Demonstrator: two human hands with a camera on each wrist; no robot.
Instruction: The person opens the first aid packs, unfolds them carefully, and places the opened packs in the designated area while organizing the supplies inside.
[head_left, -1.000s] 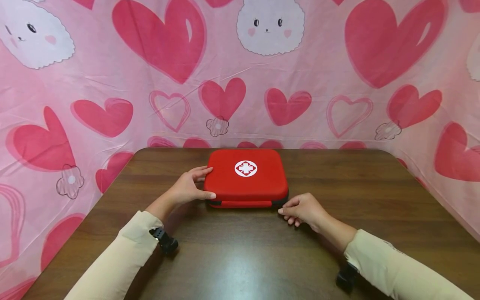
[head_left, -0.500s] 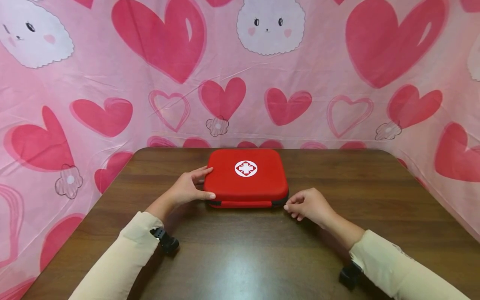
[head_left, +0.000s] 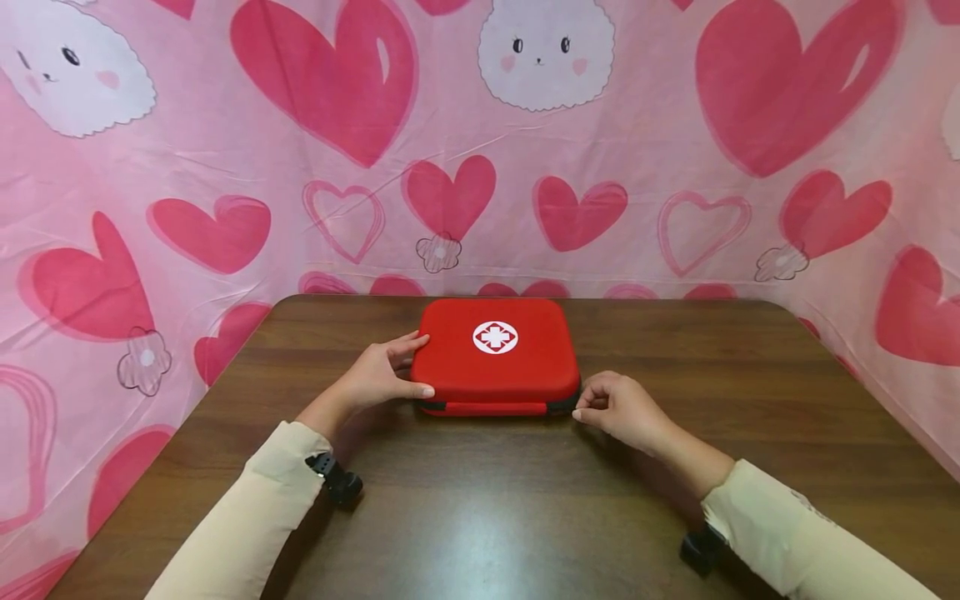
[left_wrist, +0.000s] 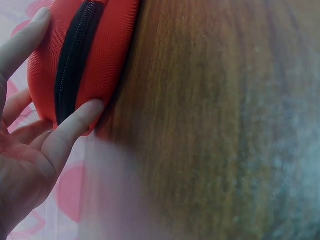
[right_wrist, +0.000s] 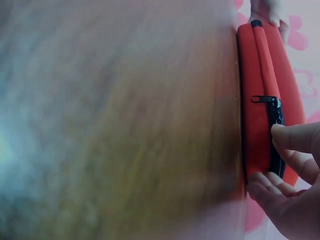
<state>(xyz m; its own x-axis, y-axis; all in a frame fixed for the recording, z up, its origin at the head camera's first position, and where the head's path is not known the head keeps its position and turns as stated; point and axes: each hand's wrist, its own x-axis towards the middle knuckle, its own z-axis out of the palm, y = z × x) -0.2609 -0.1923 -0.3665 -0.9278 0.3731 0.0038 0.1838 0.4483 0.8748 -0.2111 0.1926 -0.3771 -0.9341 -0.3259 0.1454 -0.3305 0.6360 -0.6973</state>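
A red first-aid case [head_left: 491, 367] with a white cross emblem lies flat on the table. Its left end is held by my left hand [head_left: 378, 375], the thumb at the front corner and the other fingers along the side. In the left wrist view those fingers span the black zipper [left_wrist: 75, 60]. My right hand [head_left: 622, 408] is at the front right corner, thumb and forefinger pinched together. The right wrist view has these fingertips on the zipper's slider, their tips hiding the pull they pinch. A second zipper pull [right_wrist: 262, 99] hangs free beside them.
The brown wooden table [head_left: 480, 500] extends around the case, its far edge just behind it. Pink cloth [head_left: 517, 133] printed with hearts hangs behind and at both sides. Black wrist cameras sit under both cuffs, the left one [head_left: 341, 483] close over the table.
My right hand has moved a little right and away from me along the case's front corner, thumb and forefinger still together. The left hand and the case have stayed in place.
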